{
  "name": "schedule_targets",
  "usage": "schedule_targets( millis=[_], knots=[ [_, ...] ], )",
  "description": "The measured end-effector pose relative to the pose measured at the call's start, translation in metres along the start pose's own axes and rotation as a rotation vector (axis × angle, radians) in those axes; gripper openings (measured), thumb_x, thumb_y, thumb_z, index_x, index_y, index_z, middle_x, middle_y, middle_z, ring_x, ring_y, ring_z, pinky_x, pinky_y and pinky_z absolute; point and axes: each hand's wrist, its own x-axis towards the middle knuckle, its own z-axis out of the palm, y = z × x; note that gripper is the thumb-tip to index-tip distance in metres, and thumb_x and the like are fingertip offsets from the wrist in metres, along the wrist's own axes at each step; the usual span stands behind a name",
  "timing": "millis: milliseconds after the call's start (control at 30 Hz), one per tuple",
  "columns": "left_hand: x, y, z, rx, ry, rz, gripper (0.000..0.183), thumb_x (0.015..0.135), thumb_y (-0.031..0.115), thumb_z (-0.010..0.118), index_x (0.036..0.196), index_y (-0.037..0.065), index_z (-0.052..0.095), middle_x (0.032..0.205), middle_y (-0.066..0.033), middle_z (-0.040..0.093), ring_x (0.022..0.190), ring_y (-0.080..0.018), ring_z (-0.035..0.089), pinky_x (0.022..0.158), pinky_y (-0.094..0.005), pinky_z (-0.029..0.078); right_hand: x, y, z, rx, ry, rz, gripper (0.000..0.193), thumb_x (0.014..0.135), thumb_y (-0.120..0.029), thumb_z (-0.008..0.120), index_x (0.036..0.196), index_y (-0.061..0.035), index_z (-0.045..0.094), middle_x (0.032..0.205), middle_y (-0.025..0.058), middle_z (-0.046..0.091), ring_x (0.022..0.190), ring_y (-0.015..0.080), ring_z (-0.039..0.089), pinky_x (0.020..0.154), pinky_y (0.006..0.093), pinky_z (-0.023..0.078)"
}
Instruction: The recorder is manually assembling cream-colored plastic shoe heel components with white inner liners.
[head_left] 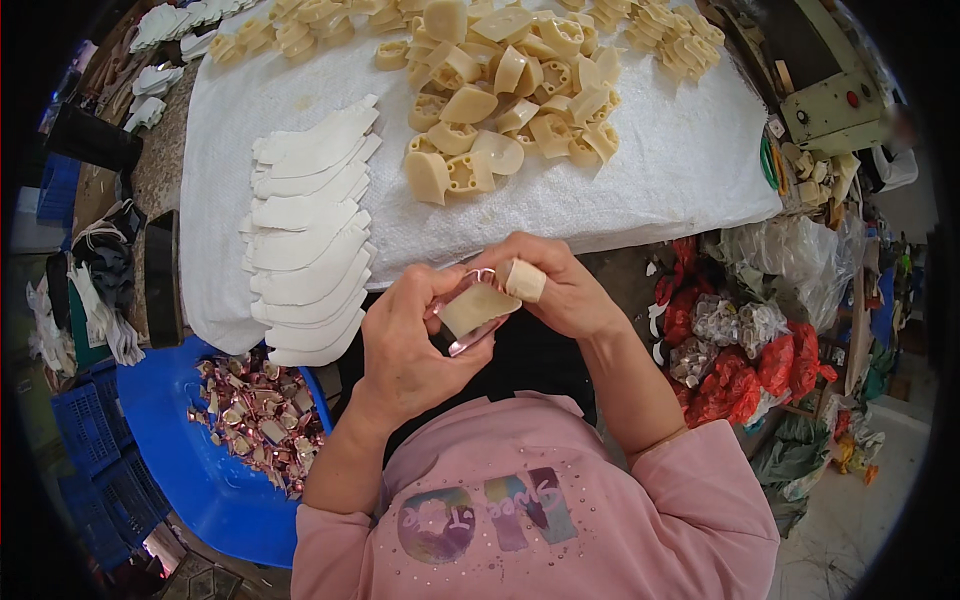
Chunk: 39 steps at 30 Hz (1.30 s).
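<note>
Just past the near edge of the cloth-covered table, my two hands meet over my lap. My left hand [408, 350] is closed around a small shiny pink metallic piece [478, 308] with a flat beige face, shaped like a shoe heel. Close against it, my right hand [572, 295] pinches a short cream-coloured faceted block [524, 280], whose kind I cannot make out. A thin ring-like edge shows between the two. On the table ahead lies a heap of beige heel-shaped plastic pieces [468, 105]. White curved flat pieces [310, 240] overlap in a row to the left.
To the left stands a blue tub [165, 430] holding many pink metallic pieces [265, 420]. White cloth [680, 170] covers the table. Red plastic bags [735, 385] and clear bags sit at the right. A pale green machine [835, 110] stands at the far right.
</note>
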Motion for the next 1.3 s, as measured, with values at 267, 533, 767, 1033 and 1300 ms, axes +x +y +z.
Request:
schedule_targets(
  millis=[267,533,767,1033,1300],
  knots=[
    [-0.006,-0.003,0.016,0.098,0.109,-0.015,0.043,0.057,0.007,0.079,0.091,0.001,0.053,0.077,-0.0097,0.055,0.063,-0.0266,0.06,0.056,-0.0336,0.048,-0.005,0.013,0.016,-0.105,0.155,0.049,0.022,0.097,-0.021,0.046,0.102,-0.0034,0.057,0.087,0.0028,0.059,0.074,0.0086,0.056,0.062,0.0239,0.048],
    [-0.005,0.002,0.019,0.204,0.176,0.064,0.046,0.061,0.007,0.079,0.093,0.0,0.047,0.077,-0.0116,0.058,0.063,-0.0232,0.063,0.057,-0.0297,0.051,-0.015,0.024,0.026,0.418,0.12,0.031,0.027,0.098,-0.023,0.043,0.112,-0.0023,0.055,0.106,0.0076,0.058,0.09,0.016,0.058,0.074,0.0276,0.049],
    [-0.008,-0.013,0.021,0.282,0.25,0.084,0.045,0.06,0.006,0.08,0.094,0.0,0.051,0.078,-0.0116,0.058,0.064,-0.0253,0.061,0.056,-0.0323,0.049,-0.009,0.014,0.035,-0.445,0.26,-0.074,0.03,0.098,-0.027,0.043,0.108,-0.0024,0.057,0.101,0.0045,0.059,0.09,0.0132,0.057,0.075,0.029,0.048],
    [-0.015,-0.019,-0.001,0.061,0.293,-0.026,0.046,0.06,0.006,0.08,0.096,0.001,0.052,0.085,-0.0104,0.063,0.07,-0.0205,0.064,0.061,-0.0286,0.051,0.005,0.008,0.026,0.046,0.008,0.047,0.054,0.097,-0.048,0.036,0.117,-0.0011,0.054,0.099,0.0045,0.059,0.088,0.0103,0.053,0.078,0.0261,0.046],
    [-0.062,-0.041,-0.059,0.267,0.444,-0.2,0.045,0.069,0.0,0.071,0.109,-0.003,0.05,0.101,-0.0132,0.06,0.09,-0.0159,0.06,0.08,-0.0274,0.048,0.04,-0.004,0.047,-0.564,-0.065,-0.223,0.03,0.087,-0.014,0.058,0.114,-0.001,0.054,0.083,0.0102,0.056,0.077,0.0208,0.055,0.072,0.029,0.045]
  ],
)
